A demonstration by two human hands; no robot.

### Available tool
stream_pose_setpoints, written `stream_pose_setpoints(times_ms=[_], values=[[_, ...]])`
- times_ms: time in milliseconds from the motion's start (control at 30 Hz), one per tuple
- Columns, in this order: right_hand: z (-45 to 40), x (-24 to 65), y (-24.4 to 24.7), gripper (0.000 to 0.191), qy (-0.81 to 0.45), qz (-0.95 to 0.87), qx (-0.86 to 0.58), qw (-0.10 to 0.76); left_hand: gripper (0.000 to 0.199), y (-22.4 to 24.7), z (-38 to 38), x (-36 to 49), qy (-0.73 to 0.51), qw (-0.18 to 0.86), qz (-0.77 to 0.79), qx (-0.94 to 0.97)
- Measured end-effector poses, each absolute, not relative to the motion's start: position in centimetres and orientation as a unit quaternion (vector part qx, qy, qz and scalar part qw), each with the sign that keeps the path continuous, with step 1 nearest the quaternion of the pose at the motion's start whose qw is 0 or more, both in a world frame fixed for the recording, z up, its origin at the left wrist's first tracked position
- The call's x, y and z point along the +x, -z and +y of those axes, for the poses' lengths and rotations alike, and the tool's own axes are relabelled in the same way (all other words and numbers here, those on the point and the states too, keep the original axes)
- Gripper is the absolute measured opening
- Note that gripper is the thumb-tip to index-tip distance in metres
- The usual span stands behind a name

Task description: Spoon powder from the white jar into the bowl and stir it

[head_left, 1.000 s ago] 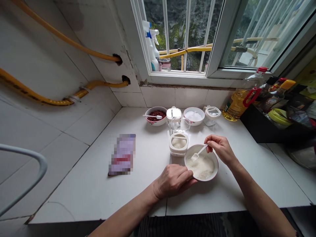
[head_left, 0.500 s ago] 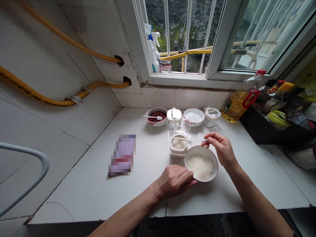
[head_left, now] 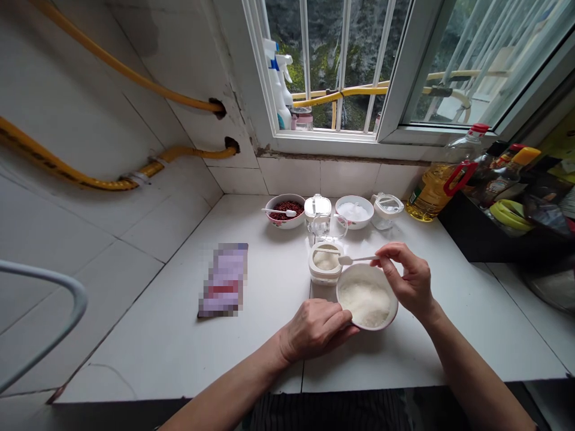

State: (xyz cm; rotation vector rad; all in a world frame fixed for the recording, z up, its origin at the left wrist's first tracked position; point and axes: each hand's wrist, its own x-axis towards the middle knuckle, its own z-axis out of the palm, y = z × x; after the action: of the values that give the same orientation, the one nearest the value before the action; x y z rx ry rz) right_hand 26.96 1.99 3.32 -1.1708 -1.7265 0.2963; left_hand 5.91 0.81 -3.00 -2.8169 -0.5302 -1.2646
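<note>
My right hand (head_left: 409,278) pinches the handle of a small white spoon (head_left: 362,259). The spoon's bowl end is at the right rim of an open white seasoning jar (head_left: 325,276), which holds a whitish granular substance; its clear lid (head_left: 335,226) stands raised at the back. In front and to the right of the jar is a white bowl (head_left: 366,273) with pale, whitish granules in it. My left hand (head_left: 317,326) grips this bowl's rim at the front left, thumb on the near edge, with some fingers hidden underneath.
Behind stand a bowl of dark red beans (head_left: 284,224) with a white spoon across it, two more lidded jars (head_left: 317,206) and a bowl of white powder (head_left: 354,224). A blurred purple packet (head_left: 224,278) lies left. An oil bottle (head_left: 426,191) and black bottle box (head_left: 462,230) border the right.
My right hand has shifted slightly right, and the spoon it holds now shows more clearly at the jar's rim. My left hand keeps its grip on the bowl.
</note>
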Motion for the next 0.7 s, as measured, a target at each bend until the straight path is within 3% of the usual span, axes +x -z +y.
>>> stream_pose_setpoints(times_ms=[400, 700], values=[[2.3, 26.5, -2.9, 0.02, -0.182, -0.788, -0.468, 0.356, 0.026, 2.7, 0.7, 5.8, 0.387, 0.001, -0.171, -0.906], [2.5, 26.9, -3.5, 0.012, -0.365, -0.638, -0.528, 0.425, 0.026, 3.0, 0.7, 5.7, 0.387, 0.004, -0.174, -0.905]])
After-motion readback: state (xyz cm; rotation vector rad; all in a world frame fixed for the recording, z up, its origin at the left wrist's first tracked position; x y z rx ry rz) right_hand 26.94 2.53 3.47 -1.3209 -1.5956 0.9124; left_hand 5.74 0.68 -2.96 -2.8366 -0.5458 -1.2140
